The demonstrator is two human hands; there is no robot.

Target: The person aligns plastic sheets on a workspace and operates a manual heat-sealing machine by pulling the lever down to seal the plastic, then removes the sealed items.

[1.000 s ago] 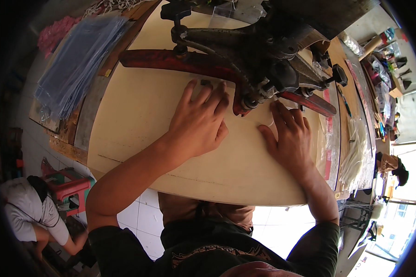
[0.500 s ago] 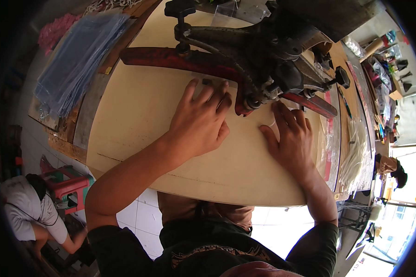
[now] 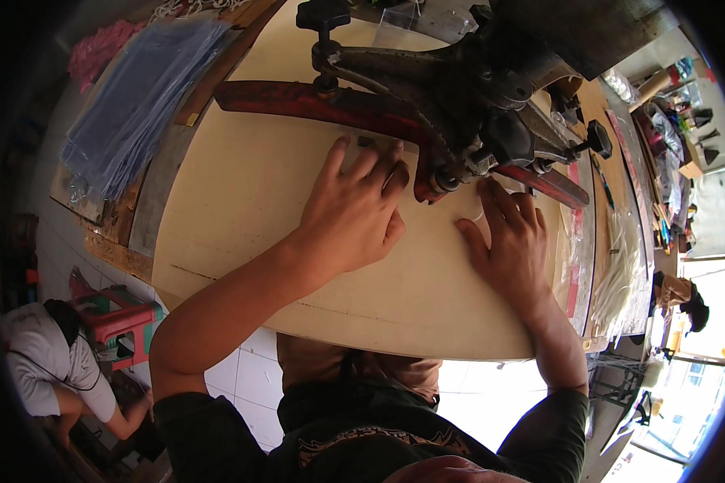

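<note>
Board (image 3: 427, 298), tan and flat, front edge close to the lap (image 3: 314, 354), likely for easy reach. On it, near the red bar (image 3: 282, 101), left hand (image 3: 354, 205) and right hand (image 3: 513, 237), both grips loose, fingers bent, maybe to keep things flat. Plastic sheets (image 3: 145, 97) at the left edge of the desk (image 3: 149, 217), perhaps to stay clear.

We can read no word, number or sign for certain. Across the chest of the dark shirt (image 3: 338, 414) we see an arched band of tan lettering (image 3: 383, 435), foreshortened and too small for us to make out. Faint dark marks (image 3: 346, 312) run along the cream board (image 3: 427, 282); we cannot tell whether they are writing.
</note>
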